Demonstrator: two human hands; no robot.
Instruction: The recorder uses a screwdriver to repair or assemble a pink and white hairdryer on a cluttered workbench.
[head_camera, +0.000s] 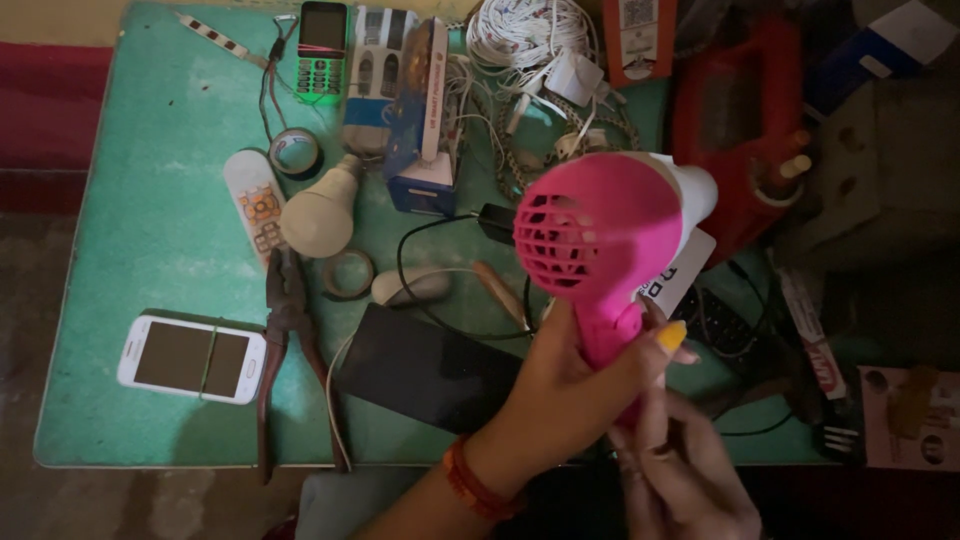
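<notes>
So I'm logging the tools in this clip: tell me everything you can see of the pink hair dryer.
The hair dryer is a small, glossy plastic one: a bright pink round body with a grilled air intake facing the camera, a white nozzle end pointing up and to the right, and a pink handle running down. It is held in the air above the cluttered green table. The left hand wraps the handle, thumb across it, while the right hand touches the handle's lower end. Its cord cannot be picked out.

Left hand (565, 385) grips a pink hair dryer (600, 235); right hand (685, 470), dimly lit, seemingly touches its handle.
</notes>
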